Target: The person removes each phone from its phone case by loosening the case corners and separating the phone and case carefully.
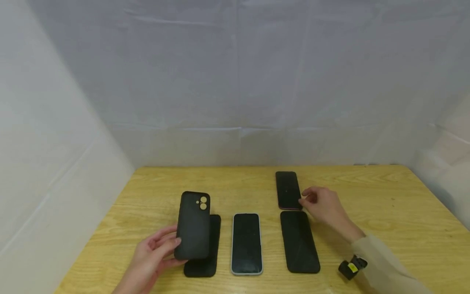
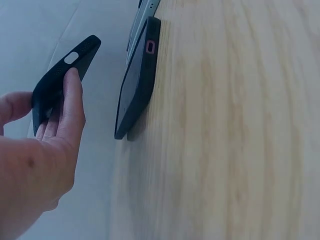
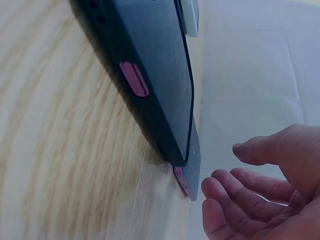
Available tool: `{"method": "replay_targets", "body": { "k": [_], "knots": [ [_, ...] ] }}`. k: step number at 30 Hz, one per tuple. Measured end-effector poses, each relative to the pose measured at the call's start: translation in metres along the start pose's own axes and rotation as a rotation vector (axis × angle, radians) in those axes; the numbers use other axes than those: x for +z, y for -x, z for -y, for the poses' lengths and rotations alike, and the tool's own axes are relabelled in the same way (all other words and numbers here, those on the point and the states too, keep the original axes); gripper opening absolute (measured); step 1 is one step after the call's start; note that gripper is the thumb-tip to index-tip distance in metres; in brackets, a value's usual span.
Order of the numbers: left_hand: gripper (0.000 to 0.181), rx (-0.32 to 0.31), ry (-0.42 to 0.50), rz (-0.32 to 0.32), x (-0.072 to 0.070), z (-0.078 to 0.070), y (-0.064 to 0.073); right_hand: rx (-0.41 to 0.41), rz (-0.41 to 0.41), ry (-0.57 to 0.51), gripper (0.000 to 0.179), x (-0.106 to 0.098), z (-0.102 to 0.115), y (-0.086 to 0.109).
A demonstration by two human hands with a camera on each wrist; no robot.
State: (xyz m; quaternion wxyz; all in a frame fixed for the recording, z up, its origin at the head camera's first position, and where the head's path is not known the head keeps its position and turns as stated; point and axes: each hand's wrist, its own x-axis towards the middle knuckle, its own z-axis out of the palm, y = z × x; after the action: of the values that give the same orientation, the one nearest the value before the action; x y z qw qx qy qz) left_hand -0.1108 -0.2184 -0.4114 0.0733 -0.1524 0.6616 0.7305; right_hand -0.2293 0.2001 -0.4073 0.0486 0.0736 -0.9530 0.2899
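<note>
My left hand (image 1: 148, 255) grips an empty black phone case (image 1: 193, 226) by its lower part, thumb on one face and fingers behind. The case is raised and overlaps a phone in a black case (image 1: 202, 267) lying below it. In the left wrist view the port cutout of the held phone case (image 2: 47, 82) shows at its end. My right hand (image 1: 324, 206) has loosely bent fingers beside the lower right corner of a bare dark phone with a reddish edge (image 1: 288, 190). Between thumb and fingers of the right hand (image 3: 270, 195) the right wrist view shows nothing held.
A white-edged phone (image 1: 247, 244) lies screen up in the middle of the wooden table (image 1: 385, 204). To its right, nearer than the bare phone, lies another phone in a black case (image 1: 300, 241). White sheeting (image 1: 235, 81) stands behind the table.
</note>
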Motion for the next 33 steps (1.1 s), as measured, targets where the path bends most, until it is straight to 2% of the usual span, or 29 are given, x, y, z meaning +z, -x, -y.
{"method": "replay_targets", "body": {
  "k": [6, 15, 21, 24, 33],
  "knots": [
    [0.051, 0.006, -0.002, -0.05, -0.011, 0.003, 0.001, -0.044, -0.016, -0.004, 0.021, -0.003, 0.002, 0.008],
    [0.051, -0.02, -0.01, -0.064, -0.026, 0.009, -0.002, -0.093, -0.025, -0.029, 0.019, -0.005, 0.009, 0.019],
    [0.031, -0.027, 0.002, -0.045, -0.039, 0.015, -0.003, -0.084, -0.012, -0.043, 0.019, -0.005, 0.013, 0.024],
    [0.027, -0.041, 0.012, -0.041, -0.045, 0.017, -0.004, -0.079, -0.007, -0.052, 0.021, -0.005, 0.015, 0.026],
    [0.051, -0.087, -0.059, -0.06, -0.054, 0.013, -0.006, -0.104, -0.02, -0.046, 0.02, -0.005, 0.018, 0.026]
  ]
}}
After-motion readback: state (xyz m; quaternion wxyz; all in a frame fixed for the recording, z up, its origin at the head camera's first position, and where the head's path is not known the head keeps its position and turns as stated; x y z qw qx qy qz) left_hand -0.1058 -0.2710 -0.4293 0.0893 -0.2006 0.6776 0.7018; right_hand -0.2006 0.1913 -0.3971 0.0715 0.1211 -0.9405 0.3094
